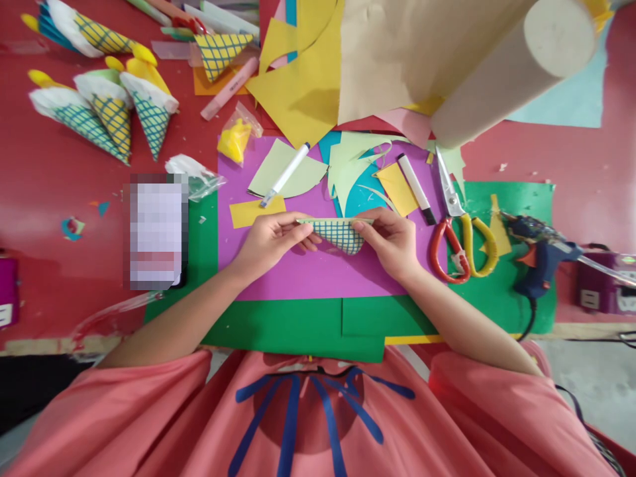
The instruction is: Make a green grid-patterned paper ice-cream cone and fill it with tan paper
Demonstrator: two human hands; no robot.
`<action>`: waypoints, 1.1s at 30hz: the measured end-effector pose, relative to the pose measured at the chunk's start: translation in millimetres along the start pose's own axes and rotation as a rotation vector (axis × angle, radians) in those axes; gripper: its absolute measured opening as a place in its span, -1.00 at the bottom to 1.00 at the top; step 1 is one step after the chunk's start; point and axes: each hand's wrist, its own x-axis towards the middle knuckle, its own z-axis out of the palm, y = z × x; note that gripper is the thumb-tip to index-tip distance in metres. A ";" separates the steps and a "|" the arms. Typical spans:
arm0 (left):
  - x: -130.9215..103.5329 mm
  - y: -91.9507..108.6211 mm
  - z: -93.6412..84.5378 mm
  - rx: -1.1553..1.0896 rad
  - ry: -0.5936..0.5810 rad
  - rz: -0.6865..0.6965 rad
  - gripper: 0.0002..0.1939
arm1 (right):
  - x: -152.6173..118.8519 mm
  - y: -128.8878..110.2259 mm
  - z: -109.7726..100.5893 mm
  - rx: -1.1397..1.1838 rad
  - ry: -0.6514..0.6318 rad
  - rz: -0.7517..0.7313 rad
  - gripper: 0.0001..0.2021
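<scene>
Between my two hands is a pale green paper piece (335, 233) with a dark blue grid drawn on it, its straight edge on top. My left hand (281, 238) pinches its left end between thumb and fingers. At the other end my right hand (390, 242) grips it the same way, thumb in front. Under it lies a purple sheet (308, 278). Just beyond my hands are a white marker (285, 173), a black-capped marker (416, 187), a green paper piece (293, 169) and yellow scraps (397, 188).
Scissors (451, 218) and a glue gun (536, 255) lie to the right. A blurred-out phone (156, 232) rests left. Several paper cones (152, 122) are at the back left, near a bag of yellow clay-like material (236, 140). A large paper roll (511, 73) stands behind.
</scene>
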 end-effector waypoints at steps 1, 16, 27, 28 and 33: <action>0.1 0.2 -0.5 0.004 0.004 0.012 -0.71 | -0.4 0.1 -0.1 -0.012 0.004 -0.010 -0.86; 1.4 -5.2 -1.8 -0.034 0.035 0.011 -0.72 | 1.0 0.3 -1.5 -0.042 0.031 0.017 -0.85; 0.5 -0.8 -2.4 0.005 -0.031 0.025 -0.61 | 3.9 2.5 -2.9 -0.005 -0.057 0.004 -0.88; -0.1 -0.8 -2.1 0.007 -0.049 0.019 -0.59 | 3.9 2.8 -3.0 -0.010 -0.072 0.007 -0.87; -1.3 -2.0 -0.6 0.013 -0.075 0.010 -0.60 | 4.3 2.9 -3.9 -0.018 -0.111 0.013 -0.84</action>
